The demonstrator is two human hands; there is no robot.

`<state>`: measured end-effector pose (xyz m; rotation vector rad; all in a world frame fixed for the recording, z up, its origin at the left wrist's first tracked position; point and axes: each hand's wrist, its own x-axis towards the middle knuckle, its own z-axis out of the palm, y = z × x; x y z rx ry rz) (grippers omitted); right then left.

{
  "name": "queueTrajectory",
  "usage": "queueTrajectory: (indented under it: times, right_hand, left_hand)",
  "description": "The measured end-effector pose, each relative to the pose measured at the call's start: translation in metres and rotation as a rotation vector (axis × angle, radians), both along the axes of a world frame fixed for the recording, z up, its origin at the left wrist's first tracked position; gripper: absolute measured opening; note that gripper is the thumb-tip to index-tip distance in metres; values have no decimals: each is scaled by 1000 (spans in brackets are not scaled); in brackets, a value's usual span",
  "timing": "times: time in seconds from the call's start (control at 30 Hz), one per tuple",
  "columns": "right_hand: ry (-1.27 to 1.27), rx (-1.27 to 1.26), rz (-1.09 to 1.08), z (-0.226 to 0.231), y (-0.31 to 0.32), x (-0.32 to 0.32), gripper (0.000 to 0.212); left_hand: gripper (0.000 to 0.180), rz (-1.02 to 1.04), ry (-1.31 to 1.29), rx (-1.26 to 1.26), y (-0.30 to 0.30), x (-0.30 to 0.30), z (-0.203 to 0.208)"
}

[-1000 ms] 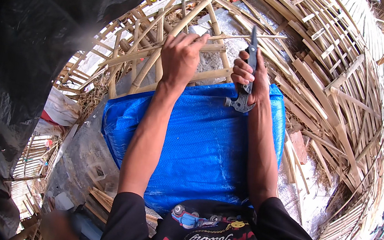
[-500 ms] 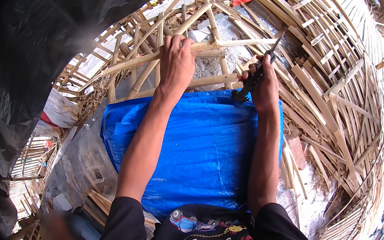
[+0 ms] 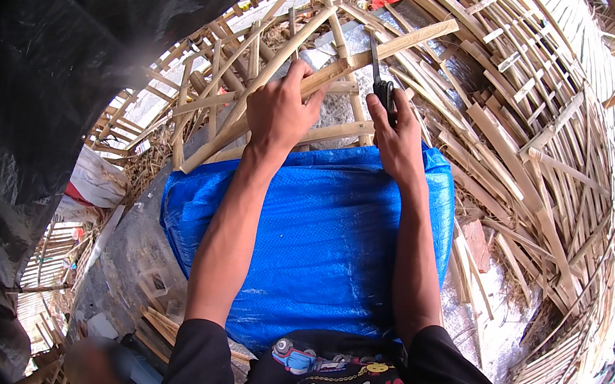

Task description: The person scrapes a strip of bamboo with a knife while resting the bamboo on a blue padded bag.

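Note:
My left hand [image 3: 283, 112] is closed around a long split bamboo strip [image 3: 414, 40]. The strip slants from the lower left to the upper right across the lattice. In my right hand [image 3: 400, 138] is a knife [image 3: 383, 92] with a black handle and a narrow dark blade pointing up and away. Its blade crosses the strip to the right of my left hand; whether it cuts in cannot be made out. Under both forearms lies a blue woven tarp [image 3: 317, 239], spread in front of my body. Other bamboo pieces [image 3: 342, 35] form a frame behind my hands.
Many bamboo slats [image 3: 536, 143] are stacked and woven on the right. A black plastic sheet [image 3: 44, 83] hangs at the left. A reddish brick-like block [image 3: 476, 245] lies right of the tarp. At lower left, a blurred person [image 3: 98, 366] is partly visible.
The bamboo strip in my left hand now slants more steeply, its far end raised toward the upper right. My right hand has moved left, bringing the knife blade across the strip.

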<state>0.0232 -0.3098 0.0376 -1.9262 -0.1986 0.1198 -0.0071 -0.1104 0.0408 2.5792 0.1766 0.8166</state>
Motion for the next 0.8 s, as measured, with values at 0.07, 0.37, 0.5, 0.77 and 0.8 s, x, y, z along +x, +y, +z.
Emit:
queueTrajectory:
  times: [0.07, 0.37, 0.5, 0.77, 0.8]
  right_hand:
    - [-85, -124, -40, 3, -8, 3, 47]
    - [-199, -259, -416, 26, -68, 22, 37]
    - [-266, -209, -620, 13, -124, 38, 39]
    - [-176, 479, -308, 38, -93, 20, 27]
    - [-133, 431, -264, 40, -90, 15, 29]
  left_hand:
    - [27, 7, -43, 11, 0, -1, 2]
    - [36, -38, -33, 139, -21, -18, 18]
    - [37, -138, -188, -5, -9, -20, 30]
    - [19, 78, 17, 203, -4, -14, 15]
    - [18, 84, -3, 200, -4, -13, 16]
